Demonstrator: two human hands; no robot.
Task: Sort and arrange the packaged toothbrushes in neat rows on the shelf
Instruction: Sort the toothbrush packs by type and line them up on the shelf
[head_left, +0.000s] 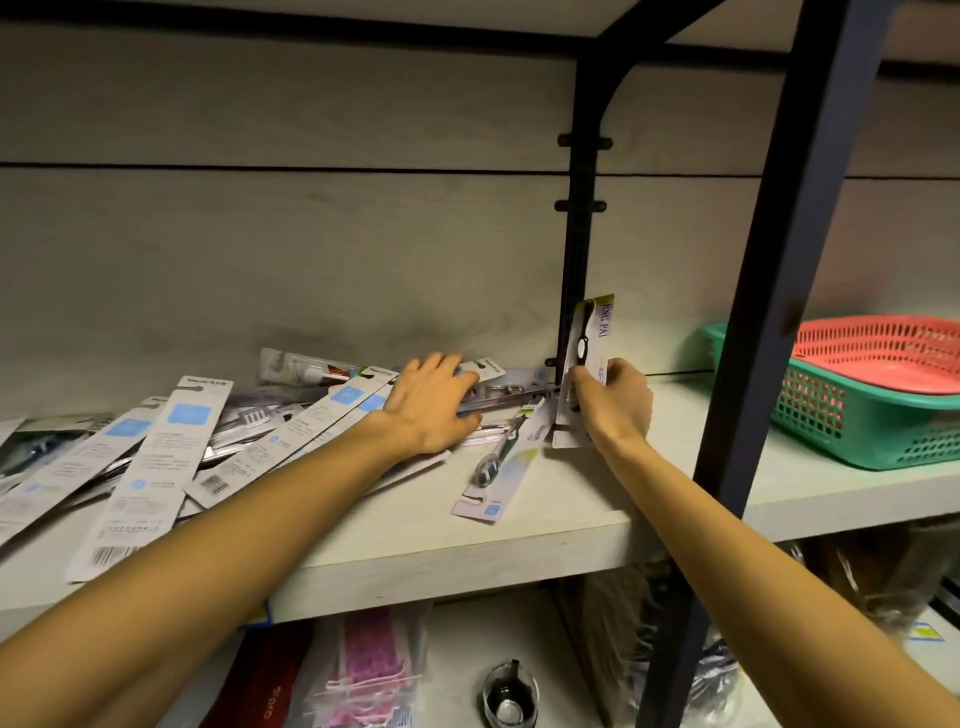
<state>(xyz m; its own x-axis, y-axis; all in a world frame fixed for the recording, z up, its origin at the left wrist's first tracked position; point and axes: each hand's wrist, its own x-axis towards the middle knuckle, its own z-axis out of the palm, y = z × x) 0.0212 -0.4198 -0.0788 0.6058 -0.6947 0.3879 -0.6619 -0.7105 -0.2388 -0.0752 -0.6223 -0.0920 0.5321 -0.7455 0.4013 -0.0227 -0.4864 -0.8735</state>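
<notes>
The right hand (615, 400) pinches one toothbrush pack (582, 364) and stands it upright against the black post (574, 249) at the back of the shelf (467, 540). Its fingers are curled round the pack's lower half, and the card's foot rests on the board just in front of the post. The left hand (434, 402) lies flat, fingers relaxed and spread, on the near end of the loose heap of packs (171, 452) that sprawls away to the left of the post. It presses down on them rather than gripping any.

To do this step well, I would seat the upright pack square to the post, with its face towards the aisle, so that it sets the line for the row. It looks top-heavy and thin, so it will likely tip if let go before something props it. The left hand should therefore draw the next matching pack across at once. One more pack (501, 462) lies face-up in front of the post, just beside the held one, and looks like the same design, so it is the obvious next pick. The green basket (852, 415) to the right of the post is well apart and needs no moving.
</notes>
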